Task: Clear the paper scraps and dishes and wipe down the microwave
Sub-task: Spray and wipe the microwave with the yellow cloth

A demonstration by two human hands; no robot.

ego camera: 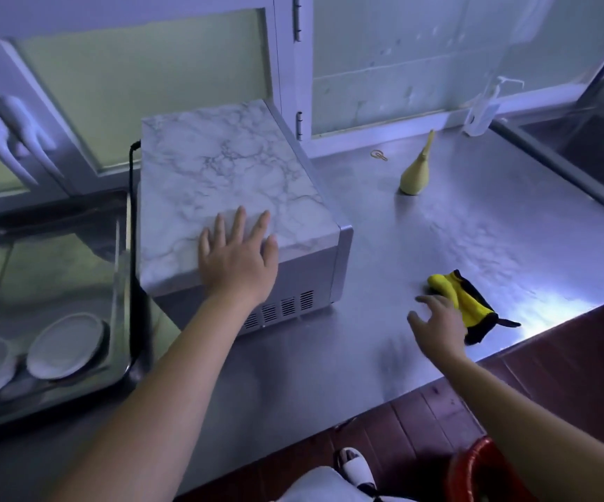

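Note:
The microwave (pixel 221 168) stands on the steel counter, its top covered in a marble pattern and its vented side facing me. My left hand (pixel 237 253) rests flat on the near edge of its top, fingers straight and spread. A crumpled yellow and black cloth (pixel 469 302) lies on the counter to the right of the microwave. My right hand (pixel 438 322) hovers open just left of the cloth, fingers spread; whether it touches the cloth I cannot tell. White dishes (pixel 65 346) lie in the steel sink (pixel 123 255) at the left.
A yellow pear-shaped object (pixel 416 175) and a small rubber band (pixel 379 155) lie on the counter (pixel 474 230) near the window. A soap dispenser (pixel 481 110) stands at the back right beside a second sink (pixel 590 154). A red bin (pixel 474 472) sits on the floor below.

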